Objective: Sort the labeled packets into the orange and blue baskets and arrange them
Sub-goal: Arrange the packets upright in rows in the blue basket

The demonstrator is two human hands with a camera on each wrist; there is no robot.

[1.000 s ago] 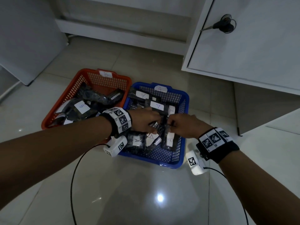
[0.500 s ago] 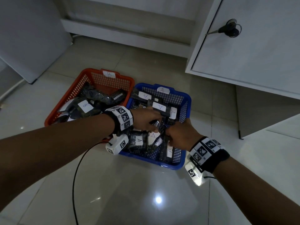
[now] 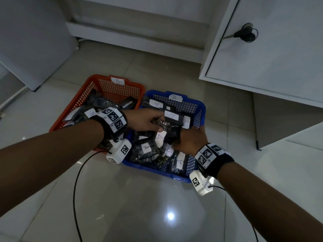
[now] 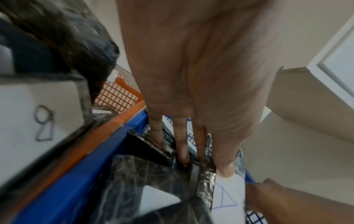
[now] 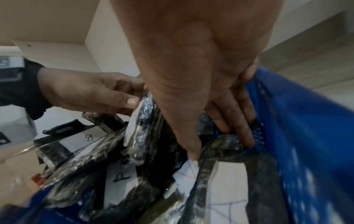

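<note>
Two mesh baskets sit side by side on the floor, the orange basket (image 3: pixel 97 84) tagged B and the blue basket (image 3: pixel 201 109) tagged A. Both hold several dark packets with white labels. My left hand (image 3: pixel 157 121) reaches into the blue basket and pinches an A-labelled packet (image 4: pixel 228 195) upright between thumb (image 4: pixel 226 171) and fingers. By the blue basket's right wall (image 5: pixel 306 136), my right hand (image 3: pixel 188 138) has its thumb (image 5: pixel 193 153) on one side of another labelled packet (image 5: pixel 229 174) and its fingers (image 5: pixel 243 136) on the other, gripping its top edge.
A white cabinet door with a key (image 3: pixel 244 34) stands at the back right, its lower edge close to the blue basket. A white panel (image 3: pixel 26 41) leans at the back left. A black cable (image 3: pixel 75 189) trails over the tiled floor in front.
My right hand has slid right and toward me, down to the blue basket's right wall. The left hand stays in the basket's middle, holding the A packet.
</note>
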